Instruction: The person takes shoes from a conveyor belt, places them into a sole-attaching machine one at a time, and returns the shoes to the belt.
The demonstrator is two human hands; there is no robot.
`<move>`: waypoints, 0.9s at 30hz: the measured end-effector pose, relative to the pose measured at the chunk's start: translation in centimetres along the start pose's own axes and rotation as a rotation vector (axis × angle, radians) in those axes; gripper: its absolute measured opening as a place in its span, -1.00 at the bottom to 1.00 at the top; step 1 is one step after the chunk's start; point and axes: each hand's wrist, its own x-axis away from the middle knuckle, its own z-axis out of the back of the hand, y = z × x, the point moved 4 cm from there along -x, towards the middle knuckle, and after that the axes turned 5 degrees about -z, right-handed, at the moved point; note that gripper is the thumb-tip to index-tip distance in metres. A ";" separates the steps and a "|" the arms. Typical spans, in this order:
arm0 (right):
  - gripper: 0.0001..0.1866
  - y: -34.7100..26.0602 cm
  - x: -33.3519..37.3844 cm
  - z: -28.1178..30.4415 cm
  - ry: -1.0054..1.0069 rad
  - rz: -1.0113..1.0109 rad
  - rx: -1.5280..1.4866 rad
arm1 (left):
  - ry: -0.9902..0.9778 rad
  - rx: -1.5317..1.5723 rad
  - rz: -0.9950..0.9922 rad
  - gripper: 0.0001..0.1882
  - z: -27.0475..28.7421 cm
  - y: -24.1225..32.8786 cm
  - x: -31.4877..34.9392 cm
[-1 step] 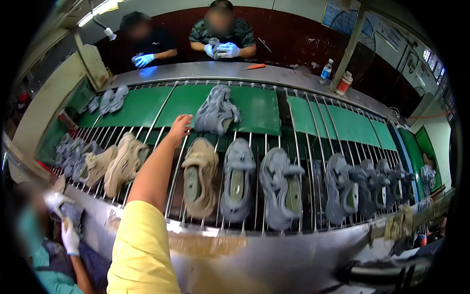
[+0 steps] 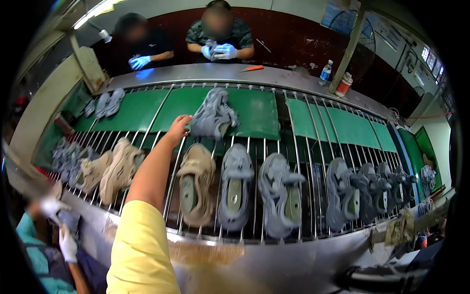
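My left hand (image 2: 179, 127), at the end of a bare forearm and yellow sleeve, reaches over the metal rods of the rack. Its fingers are stretched out and a little apart, holding nothing that I can see. The fingertips are at the left edge of a grey shoe (image 2: 211, 115) with a wavy, cut-out upper. Whether they touch it I cannot tell. That shoe rests on a green sheet (image 2: 257, 110). Nearer to me a beige shoe (image 2: 197, 183) and grey shoes (image 2: 236, 188) (image 2: 280, 193) lie in a row. My right hand is out of view.
More beige shoes (image 2: 120, 169) and grey shoes (image 2: 342, 193) lie left and right along the rack. Across it, two people in blue gloves (image 2: 225, 51) work behind a metal ledge (image 2: 196, 73) bearing an orange-handled tool (image 2: 253, 68) and a bottle (image 2: 325, 72). A white-gloved person (image 2: 67, 244) is at lower left.
The view has shifted slightly, so the rack and shoes appear a little lower. My left hand has come closer to the grey shoe on the green sheet.
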 end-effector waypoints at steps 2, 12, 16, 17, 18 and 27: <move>-0.73 -0.6 0.4 0.0 -0.052 -0.046 -0.018 | -0.133 -0.077 0.087 -0.34 -0.8 -0.3 -3.9; -0.77 -0.1 4.0 -0.5 0.120 -0.222 -0.074 | -0.189 -0.175 0.425 -0.29 -4.3 -1.2 -5.7; -0.85 -2.6 5.7 0.9 0.249 -0.272 -0.284 | -0.187 0.091 0.392 -0.27 -7.5 5.1 2.5; -0.88 -3.7 6.4 1.2 0.265 -0.295 -0.405 | -0.218 0.175 0.408 -0.34 -7.0 6.8 5.1; -0.88 -5.1 6.9 1.3 0.279 -0.264 -0.422 | -0.222 0.182 0.422 -0.31 -3.8 6.2 5.7; -0.79 -14.2 14.0 -1.4 0.133 -0.221 -1.228 | -0.389 0.749 0.110 -0.27 0.7 8.5 38.3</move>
